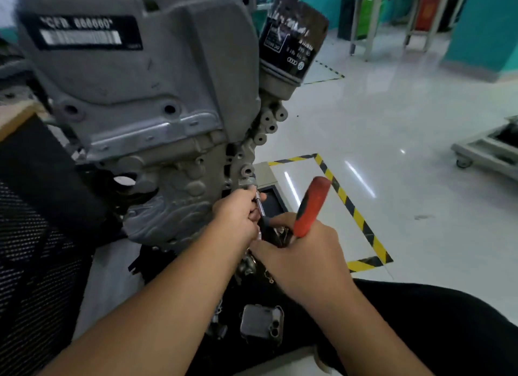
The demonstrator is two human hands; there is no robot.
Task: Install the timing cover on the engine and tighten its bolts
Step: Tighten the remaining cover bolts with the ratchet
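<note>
The grey engine [134, 75] fills the upper left, with the ribbed timing cover [173, 204] on its lower front. A ratchet with a red handle [311, 207] has its metal extension [259, 204] set against a bolt at the cover's right edge [248, 182]. My left hand [238, 215] grips the extension just below the socket. My right hand [302, 252] grips the lower end of the red handle, which sticks up to the right.
A black oil filter [291, 39] hangs at the engine's upper right. A phone [262, 322] and small metal parts [246, 266] lie below the hands. Yellow-black floor tape [353, 207] marks the glossy floor; a wheeled cart [487, 148] stands at right.
</note>
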